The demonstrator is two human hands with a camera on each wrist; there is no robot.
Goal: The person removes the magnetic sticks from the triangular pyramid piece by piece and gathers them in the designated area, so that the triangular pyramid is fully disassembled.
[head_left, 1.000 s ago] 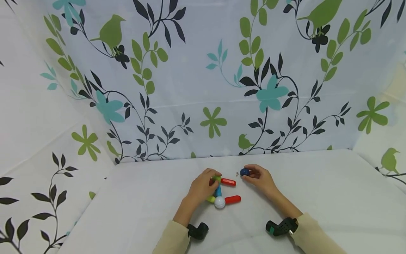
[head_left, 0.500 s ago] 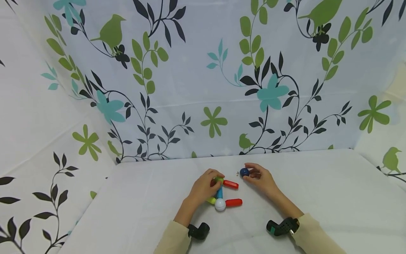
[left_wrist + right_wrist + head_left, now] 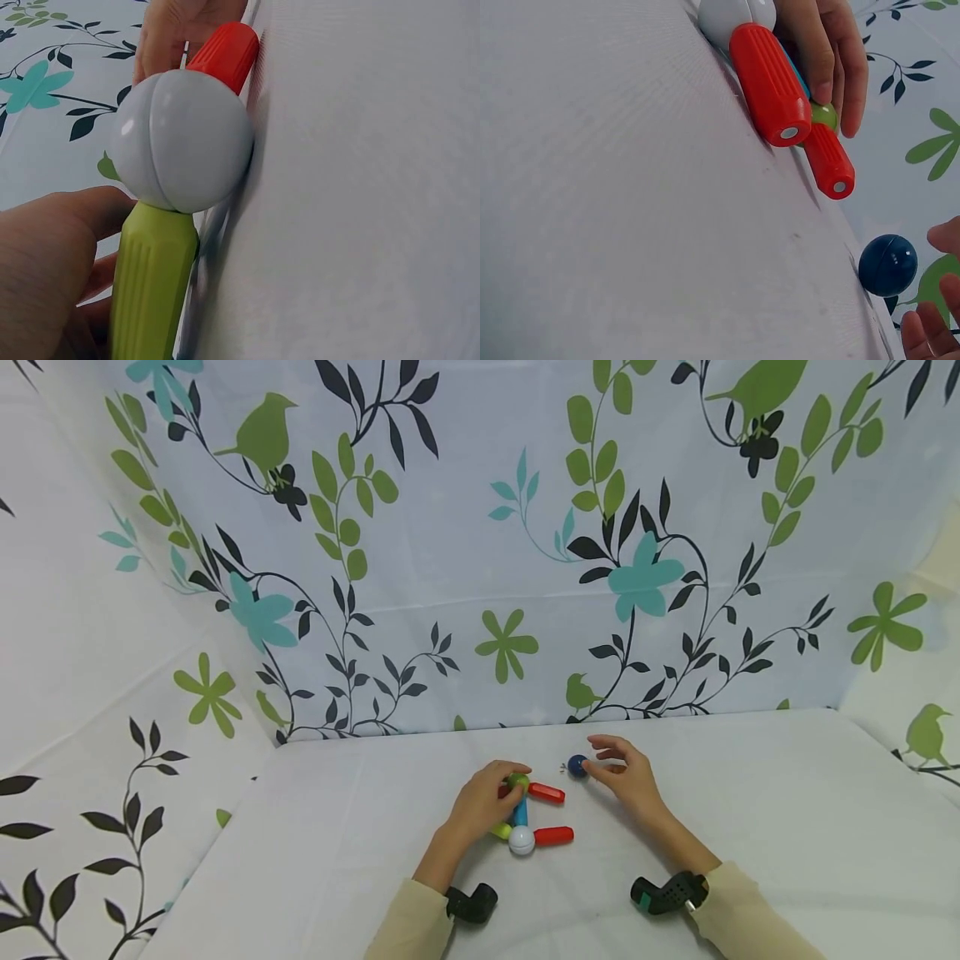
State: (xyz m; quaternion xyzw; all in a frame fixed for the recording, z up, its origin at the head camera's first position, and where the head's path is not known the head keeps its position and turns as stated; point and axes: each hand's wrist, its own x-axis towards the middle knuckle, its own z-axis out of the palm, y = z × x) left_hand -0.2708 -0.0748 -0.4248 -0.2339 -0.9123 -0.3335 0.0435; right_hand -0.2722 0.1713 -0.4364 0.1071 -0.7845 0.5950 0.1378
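Note:
My left hand pinches a green ball between thumb and fingers at the far end of a magnetic-rod build. From that ball a blue rod runs to a white ball near me. A red rod and a yellow-green rod stick out from the white ball. Another red rod points right from the green ball. Just right of a dark blue ball is my right hand, fingers spread; the right wrist view shows a gap between them and the ball.
Everything lies on a white-covered table. Behind it hangs a patterned cloth with leaves and birds. Each wrist wears a black camera, one on the left and one on the right.
My right hand has let go of the blue ball, its fingers spreading and drawing slightly right. The ball stays in place. My left hand shifted a little right with the build and keeps its pinch.

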